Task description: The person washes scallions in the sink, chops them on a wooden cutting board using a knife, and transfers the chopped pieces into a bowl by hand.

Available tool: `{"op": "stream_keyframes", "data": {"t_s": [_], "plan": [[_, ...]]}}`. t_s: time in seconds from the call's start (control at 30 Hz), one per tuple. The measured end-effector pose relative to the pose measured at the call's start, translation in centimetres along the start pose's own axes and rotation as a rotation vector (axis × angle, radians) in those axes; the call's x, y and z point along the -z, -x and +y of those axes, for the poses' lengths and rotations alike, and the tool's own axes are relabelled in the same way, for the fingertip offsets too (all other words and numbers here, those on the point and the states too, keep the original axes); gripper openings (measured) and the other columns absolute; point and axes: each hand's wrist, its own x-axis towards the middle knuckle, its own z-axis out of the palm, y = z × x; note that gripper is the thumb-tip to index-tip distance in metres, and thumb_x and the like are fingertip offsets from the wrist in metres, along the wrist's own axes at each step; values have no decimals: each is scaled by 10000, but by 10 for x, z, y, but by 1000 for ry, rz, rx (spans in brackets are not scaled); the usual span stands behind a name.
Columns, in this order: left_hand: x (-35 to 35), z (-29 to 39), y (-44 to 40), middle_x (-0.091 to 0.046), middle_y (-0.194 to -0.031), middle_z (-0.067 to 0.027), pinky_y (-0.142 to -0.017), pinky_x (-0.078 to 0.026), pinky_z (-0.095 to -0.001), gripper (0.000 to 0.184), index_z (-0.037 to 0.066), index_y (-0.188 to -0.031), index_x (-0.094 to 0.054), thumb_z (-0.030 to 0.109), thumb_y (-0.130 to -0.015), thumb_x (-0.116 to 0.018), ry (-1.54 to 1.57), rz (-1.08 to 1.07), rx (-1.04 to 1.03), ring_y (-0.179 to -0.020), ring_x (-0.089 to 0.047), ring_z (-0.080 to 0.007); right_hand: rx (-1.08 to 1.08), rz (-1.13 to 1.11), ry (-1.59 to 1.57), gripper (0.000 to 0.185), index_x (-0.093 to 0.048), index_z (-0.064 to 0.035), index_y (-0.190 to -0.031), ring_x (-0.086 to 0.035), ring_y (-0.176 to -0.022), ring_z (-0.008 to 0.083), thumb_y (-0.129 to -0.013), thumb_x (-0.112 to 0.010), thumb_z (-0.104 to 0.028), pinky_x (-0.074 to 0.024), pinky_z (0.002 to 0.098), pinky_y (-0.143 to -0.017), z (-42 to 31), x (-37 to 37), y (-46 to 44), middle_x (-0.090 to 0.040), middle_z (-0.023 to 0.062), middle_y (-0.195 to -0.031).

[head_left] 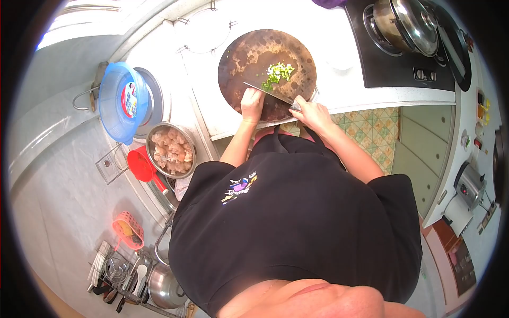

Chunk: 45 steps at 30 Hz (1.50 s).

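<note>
A round, dark wooden cutting board lies on the white counter, with a small heap of chopped green pieces on it. My right hand is closed round the handle of a knife, whose blade stretches left across the near part of the board. At the tip end of that blade is my left hand, fingers curled together over the board's near left edge. Whether those fingers pinch the blade or something small under them is hidden.
On the left are a blue basin, a metal bowl of raw meat pieces and a red ladle. A lidded pot stands on the black stove at the back right. A wire ring rack is behind the board's left side.
</note>
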Motion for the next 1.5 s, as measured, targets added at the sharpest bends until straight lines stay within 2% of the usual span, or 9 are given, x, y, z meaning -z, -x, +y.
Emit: {"op": "stream_keyframes", "data": {"t_s": [0.17, 0.23, 0.43, 0.57, 0.63, 0.97, 1.03, 1.33, 1.5], "plan": [[4, 5, -5, -615, -843, -101, -717, -512, -382, 123, 48, -870, -649, 31, -770, -717, -17, 7, 16, -811, -611, -292, 21, -6, -46, 373, -514, -126, -1042, -666, -774, 433, -914, -594, -467, -525, 526, -660, 2, 8, 10, -686, 198, -782], [3, 7, -3, -609, -838, -96, -716, -512, -384, 122, 53, -872, -646, 33, -774, -716, -11, 77, -40, -806, -609, -287, 23, -20, -55, 397, -511, -114, -1048, -654, -739, 453, -914, -594, -479, -508, 544, -633, 5, 10, 18, -656, 222, -701], [8, 3, -1, -632, -867, -88, -740, -520, -372, 136, 58, -893, -656, 50, -777, -727, -61, -73, -28, -838, -620, -280, 28, -2, -46, 368, -531, -118, -1022, -667, -768, 435, -915, -592, -465, -520, 528, -663, -4, 2, -1, -683, 214, -777], [17, 10, -7, -642, -882, -84, -754, -521, -368, 137, 59, -898, -660, 52, -779, -728, -26, -1, -123, -851, -626, -272, 27, 1, -72, 369, -536, -117, -1016, -668, -767, 433, -911, -597, -466, -522, 524, -664, 0, 5, 2, -687, 200, -772], [18, 8, -4, -647, -892, -81, -759, -520, -366, 133, 61, -897, -661, 49, -782, -725, -39, 1, -114, -859, -628, -263, -47, -28, -94, 365, -539, -127, -1019, -669, -762, 428, -906, -602, -469, -522, 521, -661, 1, 8, 9, -685, 193, -756], [11, 6, 5, -621, -864, -99, -740, -514, -381, 112, 53, -881, -651, 16, -789, -702, -42, -33, 20, -838, -616, -290, -31, -81, 17, 355, -534, -135, -1017, -671, -756, 422, -906, -604, -465, -520, 515, -645, 2, 5, 7, -680, 193, -743], [11, 5, 5, -608, -849, -97, -720, -511, -385, 103, 53, -872, -646, 18, -792, -700, -33, -37, 12, -811, -609, -292, 37, 18, -41, 365, -529, -136, -1031, -672, -753, 421, -904, -606, -469, -515, 522, -639, -5, -5, -4, -678, 198, -748], [9, 1, 7, -578, -815, -97, -693, -509, -389, 118, 63, -878, -637, 25, -790, -706, -53, -2, -40, -780, -596, -293, -6, -93, -21, 371, -533, -119, -1025, -668, -772, 434, -909, -600, -466, -516, 535, -659, -1, 8, 8, -683, 205, -765], [10, 0, 9, -607, -834, -91, -715, -517, -379, 143, 67, -894, -647, 37, -779, -727, -38, -15, -65, -810, -612, -281, 41, -26, -79, 392, -538, -105, -1017, -668, -775, 438, -904, -604, -475, -513, 532, -666, -5, -1, -7, -684, 210, -768]]}}
